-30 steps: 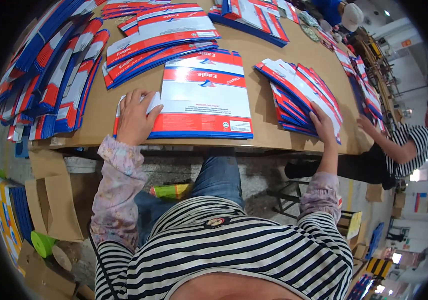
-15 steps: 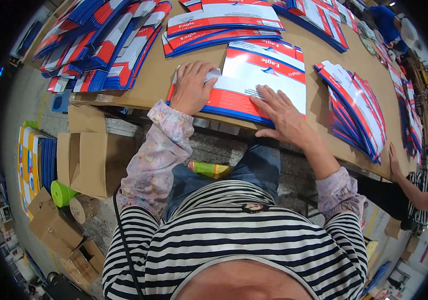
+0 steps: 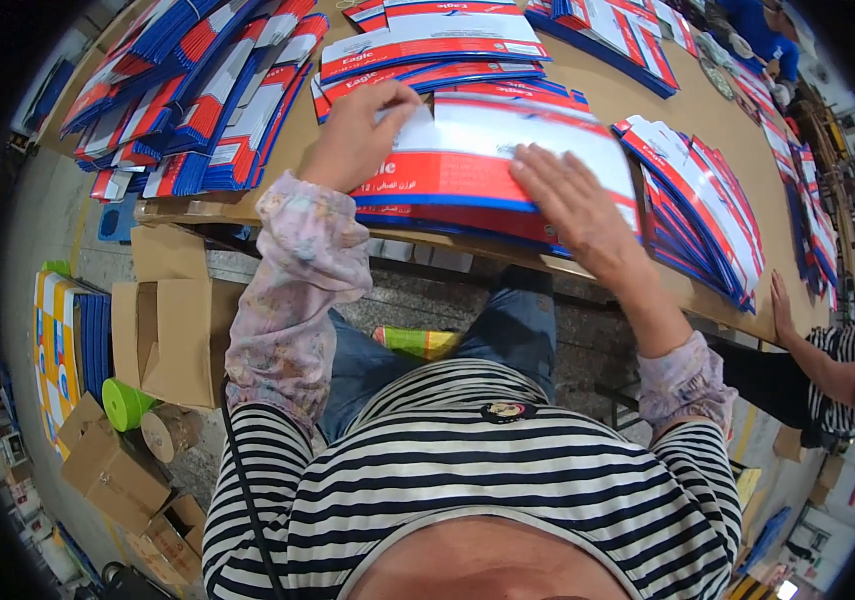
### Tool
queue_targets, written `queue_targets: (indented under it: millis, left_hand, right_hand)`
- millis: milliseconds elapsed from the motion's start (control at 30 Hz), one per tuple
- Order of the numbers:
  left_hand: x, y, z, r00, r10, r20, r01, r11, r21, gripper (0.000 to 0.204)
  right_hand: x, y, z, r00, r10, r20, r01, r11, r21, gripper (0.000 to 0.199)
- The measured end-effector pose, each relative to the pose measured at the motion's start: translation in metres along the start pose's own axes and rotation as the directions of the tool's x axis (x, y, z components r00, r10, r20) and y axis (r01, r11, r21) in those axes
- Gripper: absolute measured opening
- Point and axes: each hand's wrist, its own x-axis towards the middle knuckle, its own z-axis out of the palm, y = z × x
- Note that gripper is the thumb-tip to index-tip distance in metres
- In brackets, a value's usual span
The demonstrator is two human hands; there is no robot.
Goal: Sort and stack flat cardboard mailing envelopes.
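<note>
A flat folded carton (image 3: pixel 468 172), printed red, white and blue, is raised and tilted at the table's near edge, its upper part blurred by motion. At its left end my left hand (image 3: pixel 360 138) is closed, with thumb and curled fingers at the white end flap. My right hand (image 3: pixel 576 208) lies across the carton's right part with fingers stretched out. Beneath it, more flat cartons (image 3: pixel 448 220) of the same print lie along the table edge. Just beyond is a pile of like cartons (image 3: pixel 438 45).
Bundled cartons (image 3: pixel 208 100) crowd the brown table's (image 3: pixel 283 165) left side; a fanned stack (image 3: pixel 693 205) lies at right. Below left stand an open cardboard box (image 3: pixel 183 335) and a green roll (image 3: pixel 126 404). Another person's hand (image 3: pixel 782 308) rests at the table's right edge.
The carton under my hands has lifted and tilted off the cartons below. My left hand has risen slightly and curled its fingers; my right hand has shifted a little right and down.
</note>
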Motion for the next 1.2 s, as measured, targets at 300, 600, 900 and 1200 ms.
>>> queue_targets:
  millis: [300,600,900,1200]
  left_hand:
    - [-0.025,-0.053,0.02,0.986,-0.126,-0.113,0.095,0.964,-0.249,0.029]
    - [-0.049,-0.036,0.051,0.996,0.092,0.003,-0.087,0.928,0.361,0.032]
    - [-0.049,-0.033,0.05,0.99,0.136,-0.032,-0.118,0.937,0.329,0.028]
    - [-0.047,-0.027,0.046,0.993,0.116,-0.01,-0.106,0.936,0.334,0.026]
  right_hand:
    - [-0.051,0.082,-0.085,0.813,0.21,-0.543,-0.433,0.842,-0.323,0.045]
    - [-0.221,0.177,0.032,0.533,0.843,0.065,-0.842,0.522,0.137,0.043]
    - [-0.066,0.077,0.014,0.893,0.443,0.077,-0.45,0.878,0.166,0.066]
    - [-0.016,0.004,0.049,0.958,0.158,0.241,-0.218,0.945,0.244,0.084]
